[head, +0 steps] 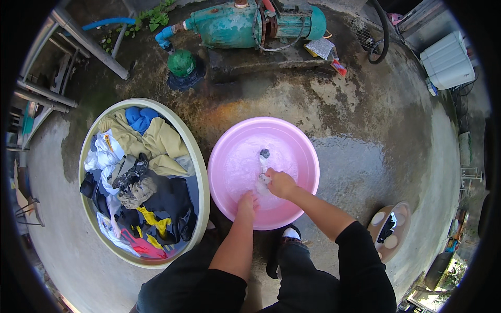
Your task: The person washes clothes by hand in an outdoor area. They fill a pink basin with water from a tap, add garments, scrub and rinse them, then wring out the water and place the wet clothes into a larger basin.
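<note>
A round pink plastic basin point(309, 172) with water in it stands on the wet concrete floor before me. My right hand point(281, 183) is closed on a small white and grey piece of cloth point(264, 156), perhaps a sock, which trails through the water. To the left of it, my left hand point(248, 203) is inside the basin at its near side, low over the water; fingers partly blurred, nothing plainly held. Left of the basin, a larger cream tub point(202, 187) holds wet clothes point(168, 199) in black, khaki, white, blue, yellow and red.
Beyond the basins, a green electric water pump point(231, 25) sits on a concrete ledge, near a green round fitting point(181, 63) and a red-and-white brush point(339, 68). A smaller beige basket or basin point(405, 223) stands at the right. Metal legs point(90, 43) rise at the upper left.
</note>
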Demonstrator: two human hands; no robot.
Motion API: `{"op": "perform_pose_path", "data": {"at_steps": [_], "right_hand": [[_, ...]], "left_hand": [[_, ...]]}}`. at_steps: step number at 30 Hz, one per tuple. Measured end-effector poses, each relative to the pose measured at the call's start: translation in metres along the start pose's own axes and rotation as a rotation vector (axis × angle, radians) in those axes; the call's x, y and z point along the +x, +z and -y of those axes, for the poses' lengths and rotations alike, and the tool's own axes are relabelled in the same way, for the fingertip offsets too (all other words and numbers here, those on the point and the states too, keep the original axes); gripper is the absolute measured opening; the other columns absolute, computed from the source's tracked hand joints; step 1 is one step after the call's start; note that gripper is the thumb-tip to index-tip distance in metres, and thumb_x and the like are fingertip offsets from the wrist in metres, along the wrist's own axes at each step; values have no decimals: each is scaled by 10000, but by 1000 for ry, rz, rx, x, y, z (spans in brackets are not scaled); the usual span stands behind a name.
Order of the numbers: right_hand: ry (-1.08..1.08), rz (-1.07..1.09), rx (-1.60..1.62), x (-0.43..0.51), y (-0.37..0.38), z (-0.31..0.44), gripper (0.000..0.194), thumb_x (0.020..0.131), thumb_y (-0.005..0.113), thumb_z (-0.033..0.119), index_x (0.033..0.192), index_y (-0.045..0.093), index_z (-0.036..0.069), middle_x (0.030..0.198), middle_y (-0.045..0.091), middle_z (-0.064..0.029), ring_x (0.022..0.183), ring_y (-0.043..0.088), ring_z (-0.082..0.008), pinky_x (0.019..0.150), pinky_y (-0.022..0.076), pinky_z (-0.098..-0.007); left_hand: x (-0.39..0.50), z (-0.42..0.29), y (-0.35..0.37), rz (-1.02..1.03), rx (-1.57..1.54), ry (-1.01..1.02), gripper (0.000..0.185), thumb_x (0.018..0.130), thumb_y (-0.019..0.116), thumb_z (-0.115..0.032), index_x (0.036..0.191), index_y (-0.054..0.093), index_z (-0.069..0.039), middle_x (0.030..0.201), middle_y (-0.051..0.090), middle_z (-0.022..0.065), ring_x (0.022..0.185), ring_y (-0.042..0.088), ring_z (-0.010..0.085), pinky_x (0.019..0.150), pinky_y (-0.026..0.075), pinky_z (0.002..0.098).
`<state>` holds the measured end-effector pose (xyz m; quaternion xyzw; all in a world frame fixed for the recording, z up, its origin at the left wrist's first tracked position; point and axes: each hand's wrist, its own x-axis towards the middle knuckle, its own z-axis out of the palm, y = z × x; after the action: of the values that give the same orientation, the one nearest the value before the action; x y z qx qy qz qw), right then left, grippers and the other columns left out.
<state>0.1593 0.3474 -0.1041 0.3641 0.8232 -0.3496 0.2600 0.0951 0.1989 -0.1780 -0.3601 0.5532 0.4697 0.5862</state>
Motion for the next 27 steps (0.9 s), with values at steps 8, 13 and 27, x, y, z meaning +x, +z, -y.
{"op": "perform_pose_path", "data": {"at_steps": [8,13,27], "right_hand": [[-59,-530,444,-12,-17,20,453,821,618,195,1230,481,57,1020,598,-205,867,617,-359,781,489,-446],[21,-632,100,1,54,4,389,807,602,135,1186,517,112,1130,513,-156,999,557,-369,847,455,-476],[-211,-351,394,-82,43,52,220,891,551,252,1022,555,75,920,585,-214,792,608,-406,688,497,-473]], "left_hand": [[-1,8,7,107,32,62,410,922,516,-329,1276,467,-128,1266,522,92,1090,519,267,862,421,404],[12,12,2,-25,85,26,360,893,530,-316,1210,483,-152,1075,561,28,996,522,220,829,411,401],[-5,-7,5,377,-504,-51,375,956,456,-470,1098,564,-140,934,600,34,830,579,220,660,474,367]]}}
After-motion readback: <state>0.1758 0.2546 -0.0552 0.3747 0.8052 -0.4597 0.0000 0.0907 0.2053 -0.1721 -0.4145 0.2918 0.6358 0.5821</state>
